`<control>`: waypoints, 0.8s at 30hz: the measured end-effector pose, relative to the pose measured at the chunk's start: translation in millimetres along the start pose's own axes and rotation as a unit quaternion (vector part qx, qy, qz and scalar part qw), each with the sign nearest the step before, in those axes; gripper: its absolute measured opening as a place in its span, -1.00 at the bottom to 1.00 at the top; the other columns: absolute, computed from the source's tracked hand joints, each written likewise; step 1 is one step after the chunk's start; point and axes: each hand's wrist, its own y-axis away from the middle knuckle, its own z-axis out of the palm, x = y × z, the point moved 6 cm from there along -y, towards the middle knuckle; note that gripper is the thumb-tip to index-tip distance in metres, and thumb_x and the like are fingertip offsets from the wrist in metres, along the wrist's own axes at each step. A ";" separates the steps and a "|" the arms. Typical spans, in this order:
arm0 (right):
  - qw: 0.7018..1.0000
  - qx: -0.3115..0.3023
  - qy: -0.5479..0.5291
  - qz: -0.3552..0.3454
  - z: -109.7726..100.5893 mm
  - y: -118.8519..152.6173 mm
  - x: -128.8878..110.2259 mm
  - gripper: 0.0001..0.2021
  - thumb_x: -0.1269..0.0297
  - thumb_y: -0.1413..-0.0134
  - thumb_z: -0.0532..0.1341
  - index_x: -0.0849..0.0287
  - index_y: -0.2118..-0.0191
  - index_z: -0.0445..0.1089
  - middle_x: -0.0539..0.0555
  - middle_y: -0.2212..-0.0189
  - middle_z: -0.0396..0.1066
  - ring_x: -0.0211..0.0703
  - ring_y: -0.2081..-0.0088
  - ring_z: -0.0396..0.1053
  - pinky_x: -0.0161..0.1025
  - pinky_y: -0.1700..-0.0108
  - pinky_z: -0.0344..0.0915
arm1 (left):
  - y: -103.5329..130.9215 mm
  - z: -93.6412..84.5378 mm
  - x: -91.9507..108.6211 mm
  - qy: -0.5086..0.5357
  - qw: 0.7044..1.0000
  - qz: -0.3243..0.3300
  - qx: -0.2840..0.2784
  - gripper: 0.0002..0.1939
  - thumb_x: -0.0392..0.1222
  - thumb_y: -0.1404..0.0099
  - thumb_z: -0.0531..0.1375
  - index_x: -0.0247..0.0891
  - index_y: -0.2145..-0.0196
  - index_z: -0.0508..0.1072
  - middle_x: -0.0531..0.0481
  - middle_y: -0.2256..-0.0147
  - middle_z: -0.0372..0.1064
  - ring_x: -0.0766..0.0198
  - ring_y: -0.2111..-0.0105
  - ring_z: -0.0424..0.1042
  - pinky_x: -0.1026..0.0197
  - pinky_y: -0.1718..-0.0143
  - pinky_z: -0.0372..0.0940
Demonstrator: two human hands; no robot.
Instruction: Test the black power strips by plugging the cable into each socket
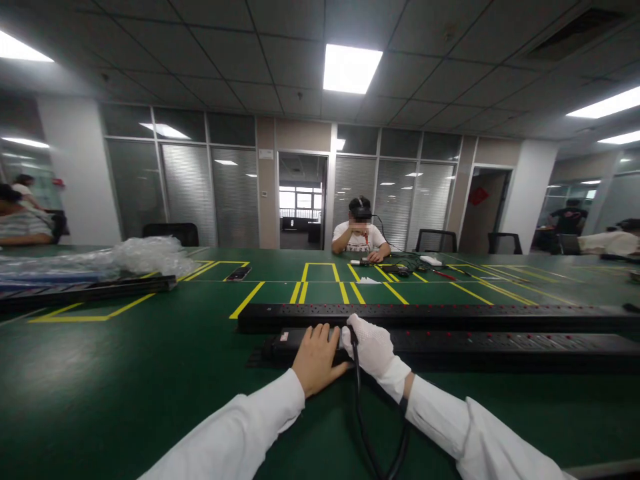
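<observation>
A long black power strip (470, 341) with small red marks along its top lies across the green table in front of me. My left hand (316, 360), bare, rests on it near its left end, fingers stretched over the top and thumb apart. Right beside it, my right hand (371, 343) in a white glove is closed around the end of a black power cable (358, 400). That end is held against the strip; the glove hides the plug, so I cannot tell whether it sits in a socket. The cable loops down toward me beneath my right wrist.
Just behind lies a second black power strip (430, 312). Clear plastic wrap (145, 257) covers dark bars at the left. Yellow tape lines mark the green table (125, 387). A phone (237, 273) lies farther back. Across the table sits a person (360, 233) near cables and small devices.
</observation>
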 end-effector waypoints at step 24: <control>0.995 0.041 -0.082 -0.034 -4.0 18.6 1.7 -0.59 0.32 -0.01 0.04 0.12 -0.05 0.21 0.14 0.22 0.20 -0.10 0.15 0.18 -0.18 0.12 0.21 | 0.0 2.9 4.5 0.000 1.000 0.019 -0.015 -0.40 0.01 -0.15 0.06 -0.24 -0.11 0.06 -0.25 -0.02 0.13 -0.05 -0.04 0.09 -0.09 0.03 0.06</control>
